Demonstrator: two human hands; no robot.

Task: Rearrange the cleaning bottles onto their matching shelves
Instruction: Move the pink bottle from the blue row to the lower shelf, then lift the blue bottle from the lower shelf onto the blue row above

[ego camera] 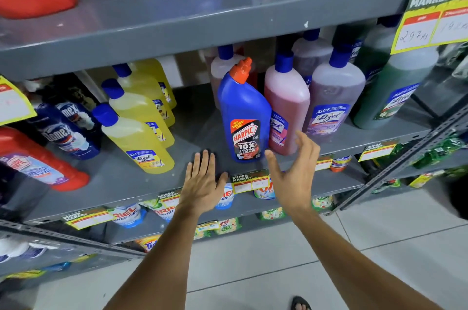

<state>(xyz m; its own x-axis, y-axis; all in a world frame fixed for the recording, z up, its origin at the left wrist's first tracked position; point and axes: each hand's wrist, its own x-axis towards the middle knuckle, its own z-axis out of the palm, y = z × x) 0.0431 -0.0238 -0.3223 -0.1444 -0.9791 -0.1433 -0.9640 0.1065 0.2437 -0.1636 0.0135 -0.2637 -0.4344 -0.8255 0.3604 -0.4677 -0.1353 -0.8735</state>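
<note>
I am watching the blue bottle [244,117] standing among pink ones [286,104] (wrong row, I judge). Both hands, left [201,183] and right [293,170], are spreading empty fingers; a clumsy grab risks toppling neighbours.

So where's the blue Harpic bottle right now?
The Harpic bottle stands mid-frame near the middle shelf's front edge, just left of the pink Lizol bottle, between two open hands.

light: bright, even | glare: upper shelf [228,13] sheen | edges: wide-angle bending, soft
</note>
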